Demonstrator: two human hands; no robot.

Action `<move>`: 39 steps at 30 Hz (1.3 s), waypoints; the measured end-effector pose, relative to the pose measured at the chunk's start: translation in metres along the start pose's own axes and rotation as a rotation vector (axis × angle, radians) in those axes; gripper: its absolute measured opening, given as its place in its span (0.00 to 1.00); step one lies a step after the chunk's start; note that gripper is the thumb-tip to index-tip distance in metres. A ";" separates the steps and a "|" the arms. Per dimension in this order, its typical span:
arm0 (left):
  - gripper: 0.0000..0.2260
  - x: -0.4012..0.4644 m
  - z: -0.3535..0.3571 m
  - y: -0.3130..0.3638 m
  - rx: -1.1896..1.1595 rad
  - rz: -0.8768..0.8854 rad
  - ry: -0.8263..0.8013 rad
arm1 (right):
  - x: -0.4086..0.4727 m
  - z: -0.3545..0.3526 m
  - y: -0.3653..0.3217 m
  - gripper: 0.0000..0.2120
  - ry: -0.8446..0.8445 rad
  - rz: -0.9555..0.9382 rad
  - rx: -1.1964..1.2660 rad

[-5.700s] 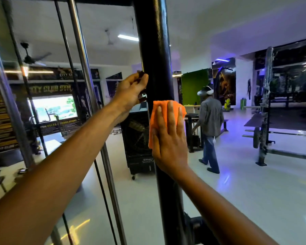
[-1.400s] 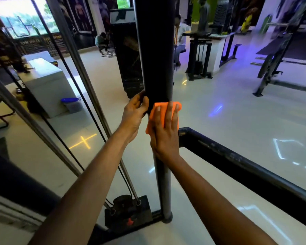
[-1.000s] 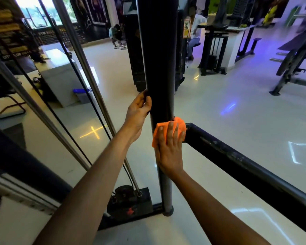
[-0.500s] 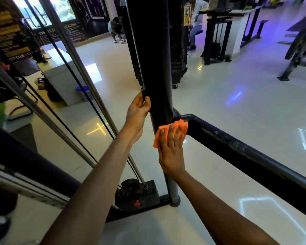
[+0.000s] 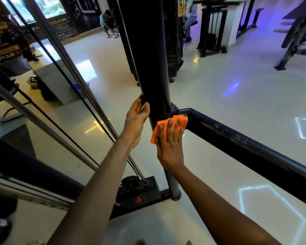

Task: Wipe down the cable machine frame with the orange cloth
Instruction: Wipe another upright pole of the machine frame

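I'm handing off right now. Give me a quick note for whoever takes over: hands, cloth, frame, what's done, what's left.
Left hand grips the black upright post from its left side.
Right hand presses the orange cloth flat against the post, just below the joint with the side rail.
Done: cannot tell from this view.
Left, probably: the post's lower stretch to the floor, then the scuffed side rail.

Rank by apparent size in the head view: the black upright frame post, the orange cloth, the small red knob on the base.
1. Black upright frame post
2. Orange cloth, partly hidden under the right hand
3. Small red knob
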State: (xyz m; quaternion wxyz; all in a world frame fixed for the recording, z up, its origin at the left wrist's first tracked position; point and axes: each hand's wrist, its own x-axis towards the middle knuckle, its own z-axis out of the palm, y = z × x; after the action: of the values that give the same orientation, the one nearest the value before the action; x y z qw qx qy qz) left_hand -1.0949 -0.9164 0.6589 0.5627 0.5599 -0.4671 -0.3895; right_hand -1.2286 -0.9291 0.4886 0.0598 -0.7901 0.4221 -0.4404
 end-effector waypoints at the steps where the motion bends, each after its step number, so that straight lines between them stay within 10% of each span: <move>1: 0.25 -0.002 0.000 -0.005 0.002 -0.009 0.000 | -0.012 0.004 0.003 0.46 -0.027 0.018 -0.004; 10: 0.20 -0.002 -0.006 -0.028 0.012 -0.035 -0.024 | 0.030 -0.003 -0.026 0.34 0.069 0.117 0.088; 18: 0.20 -0.004 -0.003 -0.051 -0.104 -0.048 -0.065 | -0.041 0.046 0.019 0.47 -0.003 0.090 -0.009; 39: 0.22 -0.002 -0.008 -0.094 0.006 -0.115 -0.152 | -0.065 0.050 0.021 0.43 -0.096 0.119 0.034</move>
State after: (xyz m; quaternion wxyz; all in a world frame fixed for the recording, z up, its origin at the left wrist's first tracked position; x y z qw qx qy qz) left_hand -1.0796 -0.9189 0.5655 0.5008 0.5563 -0.4768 -0.4609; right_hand -1.2202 -0.9096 0.4069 0.1197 -0.7826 0.4575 -0.4049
